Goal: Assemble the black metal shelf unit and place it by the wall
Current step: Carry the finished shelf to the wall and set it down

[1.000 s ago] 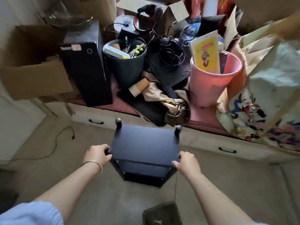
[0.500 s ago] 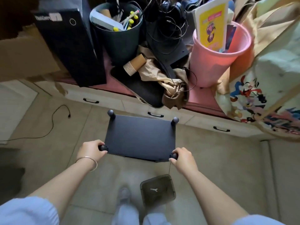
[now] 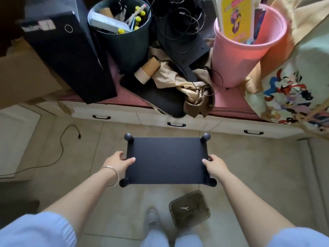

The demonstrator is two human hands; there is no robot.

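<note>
While the black shelf unit (image 3: 167, 160) stands on the tiled floor before the drawers, both hands grip its top.
Left hand (image 3: 119, 162) and right hand (image 3: 215, 165) clasp opposite side edges, thumbs on top.

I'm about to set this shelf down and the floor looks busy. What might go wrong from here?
1. The small box with a wrench in it lies on the floor right beside the feet, below the shelf; a step forward may catch it.
2. The left hand and right hand hold only the top panel's side edges, so the grip may slip.
3. The loose cable on the floor is a possible trip hazard.
</note>
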